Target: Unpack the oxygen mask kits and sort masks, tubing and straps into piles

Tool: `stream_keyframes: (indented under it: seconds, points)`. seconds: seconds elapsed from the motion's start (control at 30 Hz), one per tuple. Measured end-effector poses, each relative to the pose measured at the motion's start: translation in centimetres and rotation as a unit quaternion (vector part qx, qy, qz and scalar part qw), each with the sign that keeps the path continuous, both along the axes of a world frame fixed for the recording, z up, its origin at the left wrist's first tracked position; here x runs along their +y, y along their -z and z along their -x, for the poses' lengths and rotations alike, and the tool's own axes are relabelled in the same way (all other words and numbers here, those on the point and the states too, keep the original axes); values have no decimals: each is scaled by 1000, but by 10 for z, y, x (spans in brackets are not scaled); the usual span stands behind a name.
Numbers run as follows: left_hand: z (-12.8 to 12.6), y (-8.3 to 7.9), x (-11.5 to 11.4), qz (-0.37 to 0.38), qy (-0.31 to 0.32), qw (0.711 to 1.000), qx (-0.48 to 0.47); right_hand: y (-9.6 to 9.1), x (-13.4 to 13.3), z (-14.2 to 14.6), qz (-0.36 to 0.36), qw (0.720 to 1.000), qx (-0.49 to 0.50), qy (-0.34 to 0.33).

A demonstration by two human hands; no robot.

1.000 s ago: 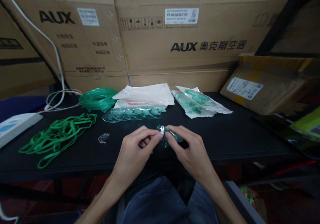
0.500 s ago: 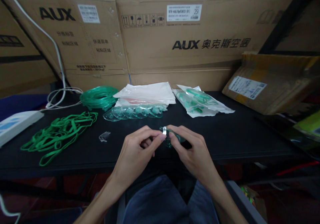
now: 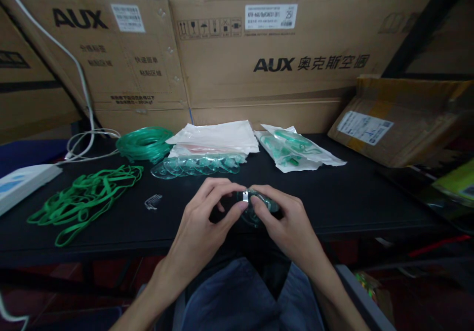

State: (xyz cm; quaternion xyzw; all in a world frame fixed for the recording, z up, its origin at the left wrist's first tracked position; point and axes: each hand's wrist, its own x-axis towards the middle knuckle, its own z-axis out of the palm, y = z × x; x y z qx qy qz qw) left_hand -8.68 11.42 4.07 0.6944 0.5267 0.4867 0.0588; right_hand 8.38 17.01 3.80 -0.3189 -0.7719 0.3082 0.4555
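Both my hands hold one clear green plastic mask (image 3: 259, 207) just above the front edge of the black table (image 3: 370, 202). My left hand (image 3: 202, 227) pinches a small silver metal strip (image 3: 244, 195) on the mask between thumb and fingers. My right hand (image 3: 285, 225) wraps the mask's body from the right, fingers curled. A row of several more clear green masks (image 3: 196, 165) lies on the table just beyond my hands. A few small metal strips (image 3: 152, 201) lie to the left of my left hand.
A heap of green elastic bands (image 3: 85, 198) and a coil of green tubing (image 3: 142, 144) lie at the left. White plastic bags (image 3: 218, 138) and a bagged mask (image 3: 296, 151) sit behind. Cardboard boxes (image 3: 266, 59) wall the back; a tilted parcel (image 3: 400, 121) leans at the right.
My hands have drawn slightly nearer and lower with the mask. The left fingers have arched higher over the metal strip.
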Motion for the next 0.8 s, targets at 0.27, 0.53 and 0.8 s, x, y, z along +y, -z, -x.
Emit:
stream_keyframes:
  seconds: [0.27,0.53,0.8]
  points:
    - [3,3,0,-15,68,995,67,-4,5,-8,65,997,-1,-36]
    - [3,-1,-3,21,62,997,29,-5,5,-10,79,996,-3,-38]
    - [5,-3,-6,59,71,995,-22,-7,5,-10,80,995,-18,-58]
